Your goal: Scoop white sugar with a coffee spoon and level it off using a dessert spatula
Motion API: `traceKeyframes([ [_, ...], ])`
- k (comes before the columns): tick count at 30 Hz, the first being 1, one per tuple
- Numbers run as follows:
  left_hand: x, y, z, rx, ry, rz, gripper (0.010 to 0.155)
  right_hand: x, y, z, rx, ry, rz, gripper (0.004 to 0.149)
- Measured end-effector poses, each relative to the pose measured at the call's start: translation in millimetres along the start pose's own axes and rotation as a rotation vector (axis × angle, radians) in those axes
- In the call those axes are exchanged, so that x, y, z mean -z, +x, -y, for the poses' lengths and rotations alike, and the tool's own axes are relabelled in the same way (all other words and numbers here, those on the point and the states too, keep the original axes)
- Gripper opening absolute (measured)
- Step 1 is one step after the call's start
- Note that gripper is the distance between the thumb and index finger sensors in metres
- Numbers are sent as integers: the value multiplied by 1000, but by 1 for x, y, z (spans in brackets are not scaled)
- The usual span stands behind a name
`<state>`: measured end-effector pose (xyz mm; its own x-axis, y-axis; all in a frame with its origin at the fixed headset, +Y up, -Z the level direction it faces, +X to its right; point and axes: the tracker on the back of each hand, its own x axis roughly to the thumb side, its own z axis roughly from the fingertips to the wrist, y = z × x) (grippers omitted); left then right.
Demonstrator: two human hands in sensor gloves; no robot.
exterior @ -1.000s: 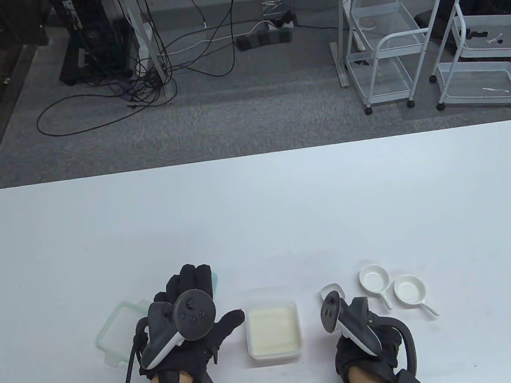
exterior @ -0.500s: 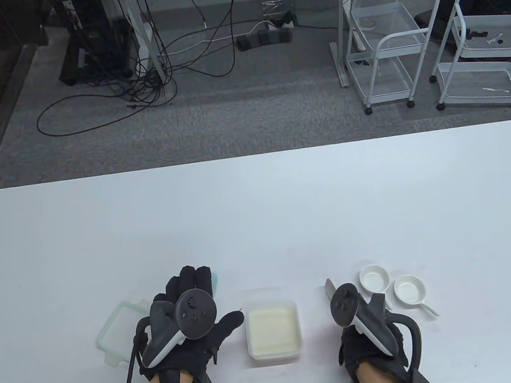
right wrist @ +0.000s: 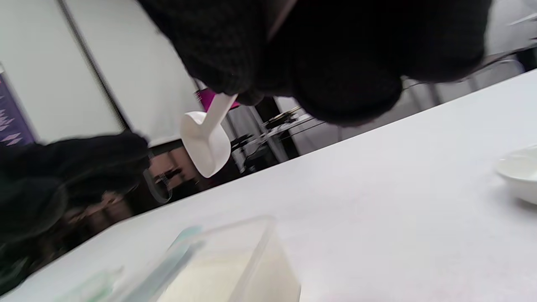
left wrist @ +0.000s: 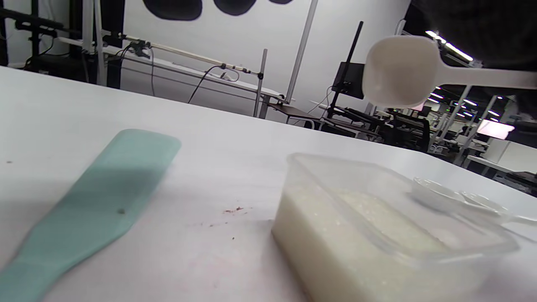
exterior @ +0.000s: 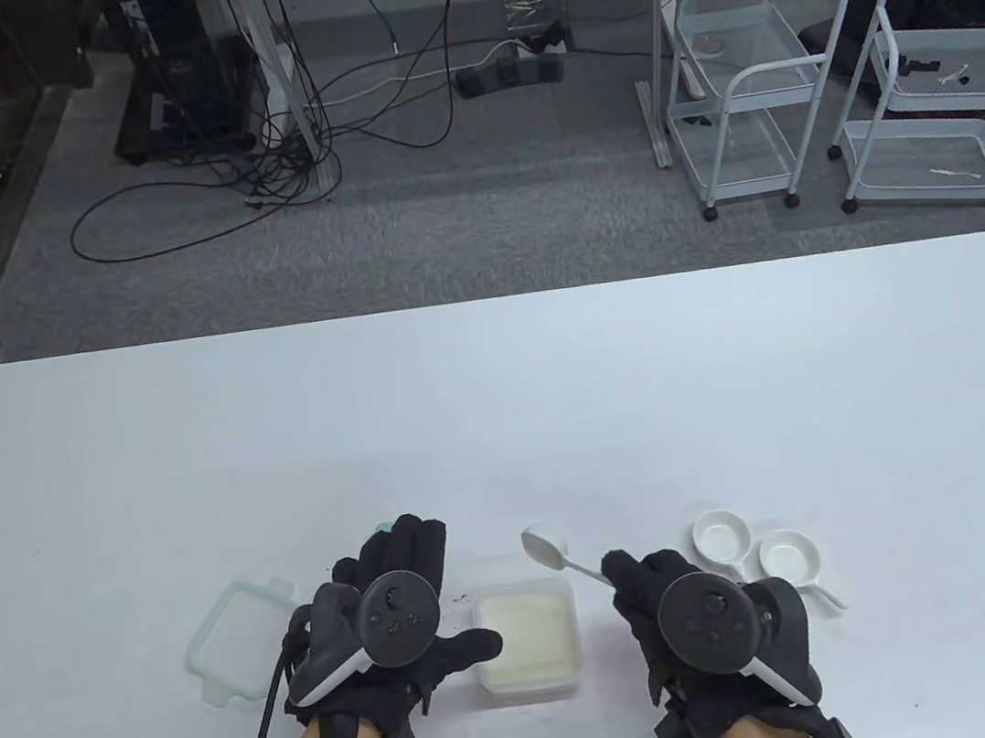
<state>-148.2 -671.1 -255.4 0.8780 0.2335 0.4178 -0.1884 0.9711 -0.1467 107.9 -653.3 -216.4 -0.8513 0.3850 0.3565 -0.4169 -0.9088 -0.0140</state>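
Note:
A clear tub of white sugar [exterior: 528,636] stands between my hands. My right hand [exterior: 645,586] pinches the handle of a white coffee spoon [exterior: 545,546]; its empty bowl hangs in the air over the tub's far right corner, as the left wrist view shows [left wrist: 398,71]. The right wrist view shows the spoon [right wrist: 207,147] below my curled fingers [right wrist: 293,50]. A pale green spatula [left wrist: 92,197] lies flat on the table left of the tub [left wrist: 377,226]. My left hand [exterior: 403,576] lies over it with its fingers straight, and only the blade tip [exterior: 380,527] peeks out.
The tub's pale green lid [exterior: 237,638] lies to the left of my left hand. Two small white handled dishes [exterior: 723,535] [exterior: 788,554] sit to the right of my right hand. A few dark crumbs [left wrist: 233,209] dot the table beside the tub.
My right hand has turned palm down and moved left, lifting the spoon from beside the dishes to above the tub's far corner. My left hand has shifted a little right.

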Motion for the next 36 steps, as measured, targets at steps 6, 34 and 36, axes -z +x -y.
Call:
traceKeyframes([
  [6,8,17,22,95,-92,57,122,1,15,-15,-187,101,71,42],
  [34,23,18,58,-50,-216,10,116,1,18,-21,-277,109,72,42],
  [36,23,18,58,-49,-219,9,115,1,19,-24,-299,117,78,43],
])
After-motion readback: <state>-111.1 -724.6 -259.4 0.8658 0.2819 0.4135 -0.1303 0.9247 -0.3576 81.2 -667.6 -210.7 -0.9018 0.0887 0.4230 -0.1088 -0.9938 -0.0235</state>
